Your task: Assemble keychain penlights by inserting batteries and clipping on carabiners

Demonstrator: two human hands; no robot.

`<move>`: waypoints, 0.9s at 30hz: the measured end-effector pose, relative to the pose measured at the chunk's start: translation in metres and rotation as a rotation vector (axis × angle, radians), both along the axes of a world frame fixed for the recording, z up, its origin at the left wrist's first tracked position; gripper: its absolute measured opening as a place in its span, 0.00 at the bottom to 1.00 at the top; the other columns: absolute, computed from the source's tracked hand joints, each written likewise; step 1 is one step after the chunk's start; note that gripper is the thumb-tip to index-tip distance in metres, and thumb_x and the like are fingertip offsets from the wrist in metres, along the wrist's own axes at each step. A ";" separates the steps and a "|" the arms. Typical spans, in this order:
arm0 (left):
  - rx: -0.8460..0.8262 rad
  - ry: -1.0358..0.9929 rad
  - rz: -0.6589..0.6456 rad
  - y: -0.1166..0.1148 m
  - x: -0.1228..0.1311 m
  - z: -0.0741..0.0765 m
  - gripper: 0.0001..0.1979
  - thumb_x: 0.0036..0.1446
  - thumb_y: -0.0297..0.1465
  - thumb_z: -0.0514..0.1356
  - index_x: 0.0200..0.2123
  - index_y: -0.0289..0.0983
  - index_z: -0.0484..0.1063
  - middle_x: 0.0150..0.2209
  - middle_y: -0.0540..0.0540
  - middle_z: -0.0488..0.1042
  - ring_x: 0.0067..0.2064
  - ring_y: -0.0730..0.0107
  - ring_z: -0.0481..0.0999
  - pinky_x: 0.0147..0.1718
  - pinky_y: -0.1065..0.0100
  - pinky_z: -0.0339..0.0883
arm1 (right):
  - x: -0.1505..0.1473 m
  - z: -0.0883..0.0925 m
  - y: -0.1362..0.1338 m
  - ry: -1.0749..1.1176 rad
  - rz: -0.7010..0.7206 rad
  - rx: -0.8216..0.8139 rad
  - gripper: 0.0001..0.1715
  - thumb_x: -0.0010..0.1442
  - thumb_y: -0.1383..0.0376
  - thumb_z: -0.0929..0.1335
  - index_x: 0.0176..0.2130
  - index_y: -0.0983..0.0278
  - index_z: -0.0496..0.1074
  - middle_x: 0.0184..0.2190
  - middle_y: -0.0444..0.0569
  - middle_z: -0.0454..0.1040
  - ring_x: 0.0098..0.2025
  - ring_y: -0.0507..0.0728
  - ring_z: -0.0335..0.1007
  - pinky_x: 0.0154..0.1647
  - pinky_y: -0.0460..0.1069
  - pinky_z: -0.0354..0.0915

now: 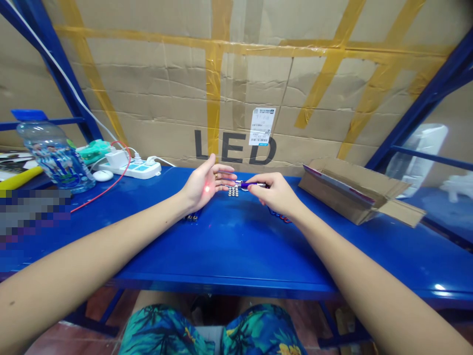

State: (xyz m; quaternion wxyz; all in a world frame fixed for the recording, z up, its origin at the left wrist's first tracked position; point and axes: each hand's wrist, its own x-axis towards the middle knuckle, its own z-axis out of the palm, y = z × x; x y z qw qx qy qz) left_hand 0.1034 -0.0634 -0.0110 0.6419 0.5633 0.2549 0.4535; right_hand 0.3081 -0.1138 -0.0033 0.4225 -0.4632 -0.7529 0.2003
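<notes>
My right hand [275, 190] is closed around a slim purple laser pointer [246, 185] with a silver end, held level and aimed left. A red light spot glows on the palm of my left hand [203, 182], which is open with its fingers stretched toward the pointer. Between the hands, small silver button cells [233, 191] stand in neat rows on the blue table [221, 246]. More small shiny pieces [191, 217] lie beside my left wrist, partly hidden. Under my right wrist, red and blue pieces [283, 217] show, their kind unclear.
An open cardboard box [336, 192] stands on the right. At left are a drink bottle [55, 153], a white power strip [136, 169], a white computer mouse [102, 175] and a red cable [111, 183]. A large taped cardboard sheet [166, 98] rises behind the table.
</notes>
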 end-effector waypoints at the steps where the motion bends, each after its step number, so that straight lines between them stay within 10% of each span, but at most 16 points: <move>1: -0.002 -0.003 -0.003 0.000 0.000 0.000 0.33 0.61 0.58 0.50 0.40 0.33 0.77 0.41 0.35 0.79 0.45 0.53 0.78 0.44 0.57 0.70 | 0.000 0.000 0.000 0.001 0.002 -0.001 0.15 0.54 0.64 0.66 0.33 0.68 0.81 0.18 0.43 0.68 0.22 0.51 0.60 0.26 0.47 0.56; 10: 0.020 -0.009 -0.046 -0.003 0.001 0.002 0.30 0.60 0.56 0.54 0.40 0.34 0.75 0.40 0.37 0.79 0.41 0.57 0.78 0.40 0.59 0.70 | 0.000 0.001 0.002 0.027 0.022 -0.019 0.14 0.55 0.64 0.66 0.34 0.69 0.80 0.21 0.44 0.72 0.24 0.51 0.62 0.27 0.47 0.58; 17: 0.447 0.366 0.007 0.005 0.014 0.005 0.09 0.52 0.35 0.68 0.33 0.36 0.77 0.30 0.45 0.78 0.35 0.64 0.76 0.39 0.60 0.68 | 0.004 -0.005 0.016 -0.087 0.077 -0.033 0.13 0.58 0.63 0.67 0.40 0.67 0.77 0.36 0.50 0.80 0.36 0.55 0.71 0.37 0.48 0.64; 27: 0.647 0.549 0.207 0.092 0.026 0.018 0.03 0.48 0.27 0.67 0.24 0.36 0.77 0.30 0.43 0.79 0.35 0.63 0.76 0.39 0.60 0.66 | 0.033 -0.015 0.069 -0.328 -0.129 0.060 0.19 0.65 0.71 0.63 0.51 0.67 0.77 0.48 0.57 0.80 0.48 0.61 0.75 0.51 0.53 0.66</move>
